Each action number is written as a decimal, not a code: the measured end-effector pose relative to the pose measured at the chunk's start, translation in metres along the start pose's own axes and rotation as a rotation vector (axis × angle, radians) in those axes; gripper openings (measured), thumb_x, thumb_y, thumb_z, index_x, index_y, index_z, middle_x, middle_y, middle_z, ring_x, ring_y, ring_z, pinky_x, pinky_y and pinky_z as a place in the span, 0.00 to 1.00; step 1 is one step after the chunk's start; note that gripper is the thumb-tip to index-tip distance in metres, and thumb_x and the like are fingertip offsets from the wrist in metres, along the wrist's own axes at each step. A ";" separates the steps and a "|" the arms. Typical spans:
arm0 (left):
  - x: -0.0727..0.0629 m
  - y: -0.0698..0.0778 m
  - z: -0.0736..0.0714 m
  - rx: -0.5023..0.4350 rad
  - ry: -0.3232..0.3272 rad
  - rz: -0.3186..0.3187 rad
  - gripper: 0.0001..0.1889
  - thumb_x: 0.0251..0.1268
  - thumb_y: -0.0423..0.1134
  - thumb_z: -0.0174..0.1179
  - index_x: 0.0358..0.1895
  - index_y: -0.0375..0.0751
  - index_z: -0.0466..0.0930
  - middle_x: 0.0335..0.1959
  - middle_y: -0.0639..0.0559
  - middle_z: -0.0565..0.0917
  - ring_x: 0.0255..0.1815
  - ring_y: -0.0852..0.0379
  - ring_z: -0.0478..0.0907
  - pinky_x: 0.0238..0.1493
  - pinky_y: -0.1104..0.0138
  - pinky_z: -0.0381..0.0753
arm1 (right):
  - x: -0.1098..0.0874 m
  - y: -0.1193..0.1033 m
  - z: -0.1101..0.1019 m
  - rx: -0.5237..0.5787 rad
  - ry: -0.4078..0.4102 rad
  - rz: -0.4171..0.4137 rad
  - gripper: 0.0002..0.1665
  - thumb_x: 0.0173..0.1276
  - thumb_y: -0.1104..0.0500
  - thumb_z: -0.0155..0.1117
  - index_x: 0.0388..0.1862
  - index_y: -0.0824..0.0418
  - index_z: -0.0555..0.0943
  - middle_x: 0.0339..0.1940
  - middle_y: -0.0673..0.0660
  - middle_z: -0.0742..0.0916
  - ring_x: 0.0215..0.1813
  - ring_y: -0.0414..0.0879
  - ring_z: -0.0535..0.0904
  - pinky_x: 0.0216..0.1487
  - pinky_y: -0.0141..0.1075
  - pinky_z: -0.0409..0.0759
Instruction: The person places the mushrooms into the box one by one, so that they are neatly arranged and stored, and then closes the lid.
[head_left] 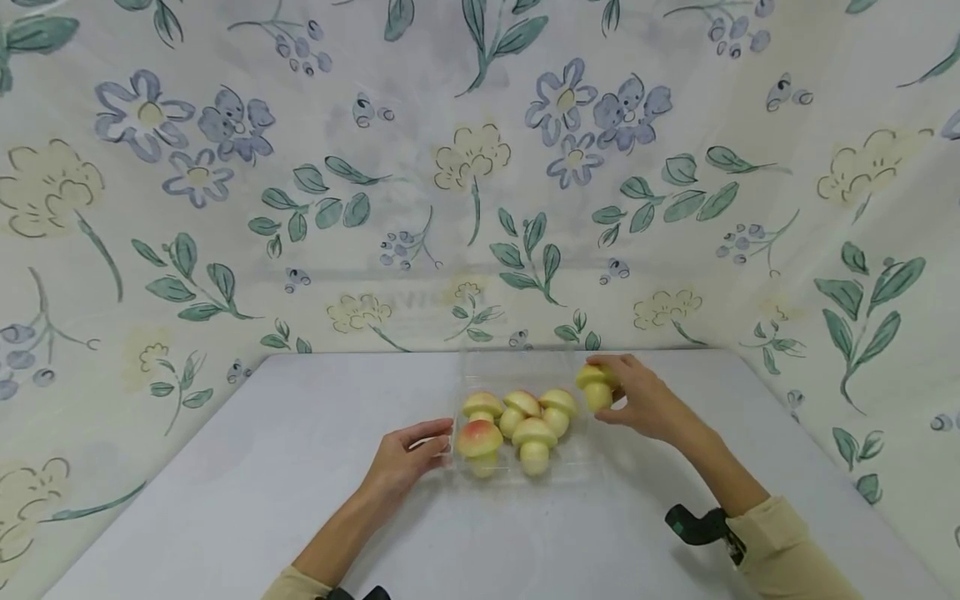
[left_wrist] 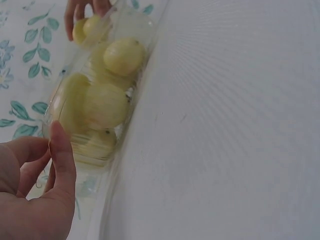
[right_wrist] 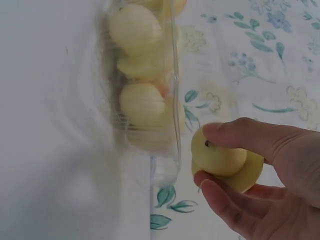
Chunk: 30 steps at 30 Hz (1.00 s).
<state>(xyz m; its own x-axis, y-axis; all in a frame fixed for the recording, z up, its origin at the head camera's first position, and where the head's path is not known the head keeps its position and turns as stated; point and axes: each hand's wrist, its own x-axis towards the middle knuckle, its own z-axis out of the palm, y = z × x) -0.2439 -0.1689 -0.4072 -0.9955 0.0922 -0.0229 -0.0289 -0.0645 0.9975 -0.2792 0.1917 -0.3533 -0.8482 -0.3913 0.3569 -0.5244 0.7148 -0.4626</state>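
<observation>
A clear plastic box [head_left: 497,477] stands on the table, holding several yellow mushroom-shaped pieces [head_left: 535,446], one with a reddish cap [head_left: 479,437]. At the box's left side, my left hand [head_left: 411,454] pinches the rim between thumb and fingertips [left_wrist: 58,131]. My right hand [head_left: 647,398] is just beyond the box's right side. It grips another yellow mushroom-shaped piece [head_left: 597,387], thumb on one side and fingers on the other. In the right wrist view, the held piece [right_wrist: 218,156] shows a small dark spot on its rounded stem end.
The clear lid [head_left: 517,367] stands open behind the box. Under everything is a white table [head_left: 315,433], its far edge against a floral-print cloth [head_left: 420,233]. Black wrist straps [head_left: 701,527] and beige sleeves [head_left: 787,542] show on the forearms.
</observation>
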 end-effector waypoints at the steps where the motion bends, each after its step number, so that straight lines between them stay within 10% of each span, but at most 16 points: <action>1: 0.000 0.000 0.000 -0.003 0.001 -0.002 0.22 0.66 0.27 0.58 0.63 0.23 0.72 0.61 0.37 0.79 0.42 0.65 0.81 0.44 0.72 0.86 | 0.000 -0.001 0.001 0.016 -0.015 0.000 0.42 0.54 0.64 0.77 0.67 0.61 0.70 0.57 0.67 0.77 0.42 0.46 0.79 0.43 0.39 0.85; 19: 0.002 0.000 0.001 -0.007 0.023 -0.010 0.22 0.65 0.26 0.59 0.62 0.24 0.73 0.58 0.40 0.81 0.40 0.64 0.81 0.43 0.72 0.86 | 0.000 -0.015 0.015 0.128 -0.092 0.021 0.42 0.54 0.63 0.77 0.68 0.60 0.69 0.59 0.66 0.76 0.40 0.43 0.81 0.46 0.45 0.87; 30: 0.001 0.000 -0.001 -0.002 -0.001 -0.012 0.23 0.66 0.27 0.59 0.63 0.24 0.72 0.59 0.39 0.80 0.41 0.65 0.81 0.44 0.72 0.86 | -0.003 -0.025 0.019 0.165 -0.206 0.046 0.43 0.53 0.60 0.78 0.67 0.59 0.70 0.56 0.62 0.78 0.42 0.47 0.81 0.41 0.28 0.83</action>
<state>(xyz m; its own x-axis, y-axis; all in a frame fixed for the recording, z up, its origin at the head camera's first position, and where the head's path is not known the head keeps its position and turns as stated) -0.2453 -0.1694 -0.4077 -0.9950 0.0936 -0.0343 -0.0405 -0.0652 0.9970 -0.2646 0.1640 -0.3580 -0.8599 -0.4824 0.1671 -0.4754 0.6374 -0.6064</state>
